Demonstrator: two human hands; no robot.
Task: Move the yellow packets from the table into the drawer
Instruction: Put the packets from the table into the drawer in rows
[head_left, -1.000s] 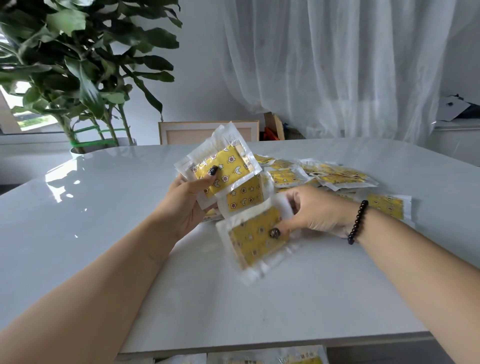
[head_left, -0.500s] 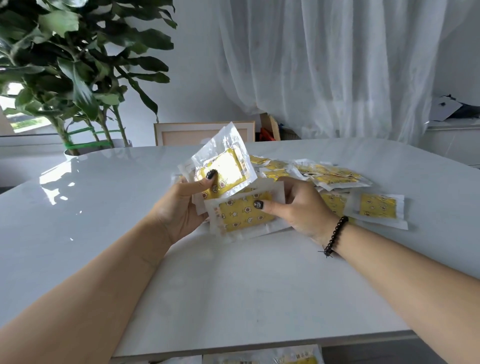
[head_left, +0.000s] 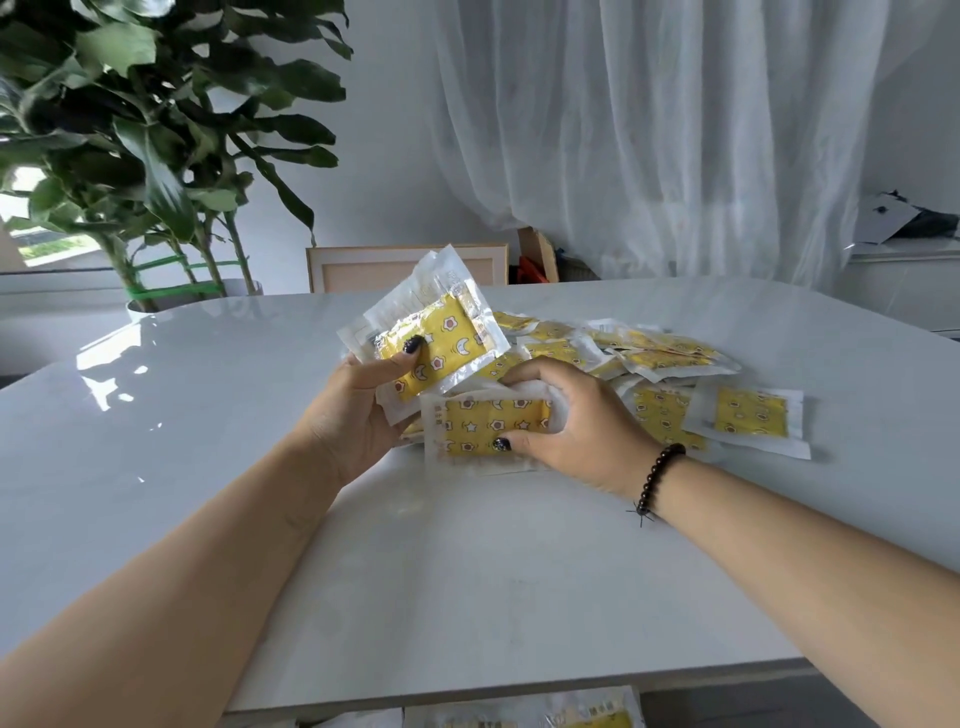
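The table is white and glossy — it mirrors the window light. The packets under the left thumb are crinkly clear plastic over matt yellow printed pads. Beyond the fingers hangs a sheer cloth curtain — thin, softly folded.

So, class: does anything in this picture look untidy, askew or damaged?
Nothing looks damaged. The yellow packets lie in a loose, overlapping pile on the table, not stacked. The left hand holds a tilted bunch of packets; the right hand grips another packet.
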